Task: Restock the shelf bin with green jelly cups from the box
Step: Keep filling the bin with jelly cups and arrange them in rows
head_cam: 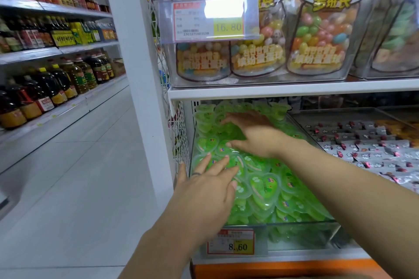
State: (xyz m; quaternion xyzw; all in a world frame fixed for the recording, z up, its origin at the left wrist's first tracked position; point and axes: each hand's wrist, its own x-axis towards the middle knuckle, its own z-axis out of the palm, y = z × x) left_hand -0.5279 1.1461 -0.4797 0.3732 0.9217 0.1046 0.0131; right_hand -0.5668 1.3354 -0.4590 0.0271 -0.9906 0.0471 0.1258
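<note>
A clear shelf bin (301,232) on the lower shelf is piled with several green heart-shaped jelly cups (264,188), heaped higher at the back. My left hand (204,190) lies flat on the cups at the bin's front left, fingers straight and spread, a dark ring on one finger. My right hand (256,135) reaches further in and presses palm-down on the cups in the middle of the pile, fingers stretched out. Neither hand holds a cup. The box is not in view.
A clear bin of candy bags (256,36) stands on the shelf just above, its shelf edge (294,89) close over my hands. Small wrapped sweets (362,142) fill the bin to the right. A white pillar (136,52) and an aisle with oil bottles (56,84) lie left.
</note>
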